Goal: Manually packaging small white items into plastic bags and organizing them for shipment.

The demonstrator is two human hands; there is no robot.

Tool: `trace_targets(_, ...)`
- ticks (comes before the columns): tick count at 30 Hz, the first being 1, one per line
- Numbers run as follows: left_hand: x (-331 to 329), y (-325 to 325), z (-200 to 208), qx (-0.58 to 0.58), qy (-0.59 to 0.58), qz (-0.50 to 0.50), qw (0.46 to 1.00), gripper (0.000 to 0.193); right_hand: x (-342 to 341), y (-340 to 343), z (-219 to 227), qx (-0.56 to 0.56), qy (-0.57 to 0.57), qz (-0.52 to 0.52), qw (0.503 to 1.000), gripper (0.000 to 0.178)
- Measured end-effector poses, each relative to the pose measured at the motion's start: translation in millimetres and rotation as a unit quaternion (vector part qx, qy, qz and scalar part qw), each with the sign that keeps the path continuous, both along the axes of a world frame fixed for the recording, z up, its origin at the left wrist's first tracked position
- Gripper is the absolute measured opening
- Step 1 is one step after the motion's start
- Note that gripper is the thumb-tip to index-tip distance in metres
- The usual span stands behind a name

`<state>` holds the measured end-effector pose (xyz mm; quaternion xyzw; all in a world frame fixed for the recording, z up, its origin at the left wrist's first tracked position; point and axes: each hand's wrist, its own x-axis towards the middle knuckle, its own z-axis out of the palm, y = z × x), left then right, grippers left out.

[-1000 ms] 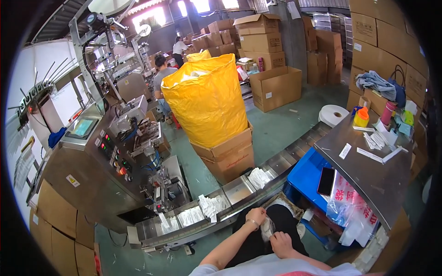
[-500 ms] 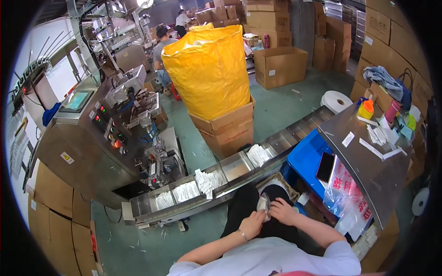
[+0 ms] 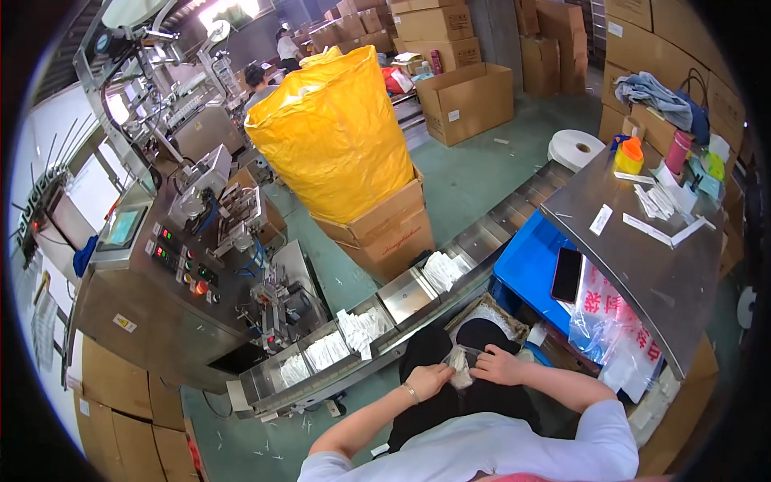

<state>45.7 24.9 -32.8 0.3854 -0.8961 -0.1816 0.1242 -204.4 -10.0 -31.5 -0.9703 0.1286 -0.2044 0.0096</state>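
Over my lap I hold a small clear plastic bag (image 3: 460, 368) with pale slim pieces inside. My left hand (image 3: 431, 381) pinches its left edge, fingers closed. On the opposite edge, the fingers of my right hand (image 3: 494, 366) are closed too. The bag hangs between them with its upper edge stretched. Beyond my knees runs a metal conveyor (image 3: 408, 300) divided into compartments. Several compartments hold piles of slim white packets (image 3: 363, 324), and another white pile (image 3: 443, 271) lies farther right.
A control machine (image 3: 161, 297) stands left of the conveyor. Behind it, a yellow sack (image 3: 337, 136) rises from a cardboard box (image 3: 393, 233). To my right are a blue bin (image 3: 522, 261), a phone (image 3: 567, 275), printed plastic bags (image 3: 598, 309) and a metal table (image 3: 642, 281). Two people are far back.
My hands have moved apart, drawing the bag's top edge wider between them. The head view has turned, so the surroundings sit differently in the picture.
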Motion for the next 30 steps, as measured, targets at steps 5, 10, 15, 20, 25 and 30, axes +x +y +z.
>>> trace_targets(5,-3.0,2.3,4.5,0.010,0.038,0.072,0.997,0.016,5.6,-9.3,-10.8,0.098,-0.037,-0.050,0.993,0.016)
trace_targets(10,-17.8,16.2,18.4,0.013,0.074,0.083,0.994,0.015,15.2,5.8,-4.4,0.180,-0.110,-0.057,0.976,0.008)
trace_targets(15,-34.4,20.0,19.9,-0.046,-0.008,0.013,0.999,0.016,6.5,9.5,4.1,0.163,-0.083,-0.067,0.981,0.006)
trace_targets(20,-32.1,20.7,16.6,-0.071,-0.003,0.010,0.997,0.014,8.3,13.5,15.4,0.129,-0.072,-0.043,0.988,0.006)
trace_targets(25,-23.9,19.5,16.6,-0.064,0.019,0.032,0.997,0.012,9.6,15.9,7.0,0.156,-0.069,-0.050,0.984,0.006)
trace_targets(30,-22.0,11.7,21.8,-0.078,-0.020,-0.038,0.996,0.012,11.9,14.8,3.6,0.129,-0.071,-0.060,0.987,0.006)
